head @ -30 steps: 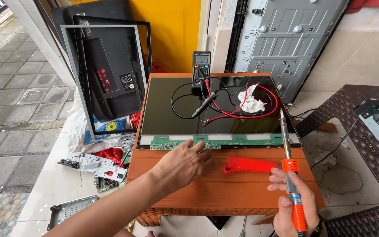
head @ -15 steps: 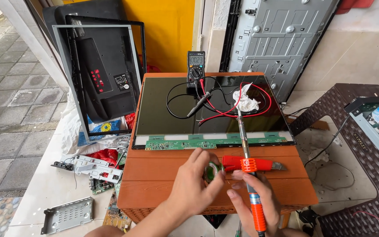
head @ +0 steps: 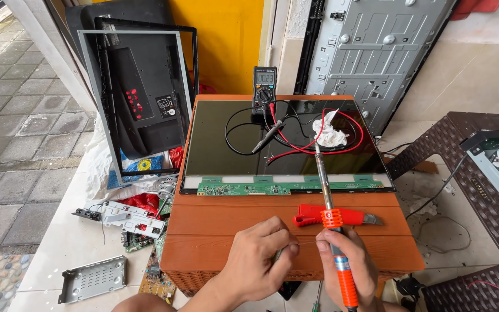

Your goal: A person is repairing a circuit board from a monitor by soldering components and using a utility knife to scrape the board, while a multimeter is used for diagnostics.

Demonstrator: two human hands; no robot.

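Solder wire (head: 306, 243), thin and hard to see, stretches between both hands above the desk (head: 232, 231). Left hand (head: 258, 257) pinches one end; right hand (head: 345, 260) pinches the other while its fingers wrap the iron (head: 330, 219), tip raised clear of the panel (head: 232, 138).

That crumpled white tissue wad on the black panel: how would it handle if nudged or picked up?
The crumpled white tissue wad is probably very light and soft, and would squash rather than hold shape. Lying loose on the glossy black display panel, it would likely slide at a nudge. The red test lead curves around it, so it may snag.
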